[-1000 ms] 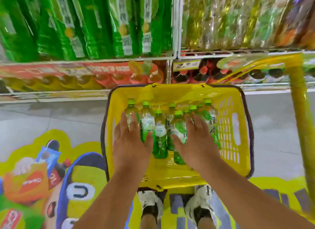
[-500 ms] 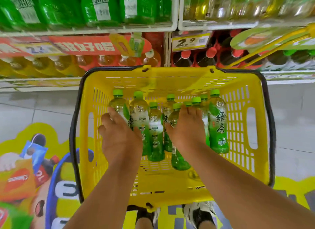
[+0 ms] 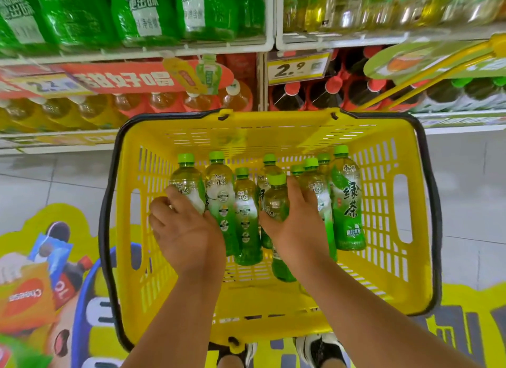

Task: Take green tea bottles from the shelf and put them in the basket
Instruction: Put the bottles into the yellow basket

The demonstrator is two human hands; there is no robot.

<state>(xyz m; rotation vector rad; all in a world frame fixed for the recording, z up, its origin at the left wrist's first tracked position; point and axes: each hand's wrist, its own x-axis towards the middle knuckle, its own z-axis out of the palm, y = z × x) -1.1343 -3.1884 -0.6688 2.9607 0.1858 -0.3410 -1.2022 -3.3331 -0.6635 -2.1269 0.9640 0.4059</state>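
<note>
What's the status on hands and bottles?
Left hand grips the far-left bottle. Right hand grips a middle bottle. Both bottles inside the yellow basket. Nothing in the way.

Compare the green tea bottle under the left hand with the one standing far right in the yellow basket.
The clear green-capped tea bottle at far left is gripped by the left hand; the green-capped tea bottle at far right stands untouched. The left one's label is half hidden by fingers; the right one's big characters face the camera in full. Both stand upright in the yellow plastic basket with caps on.
</note>
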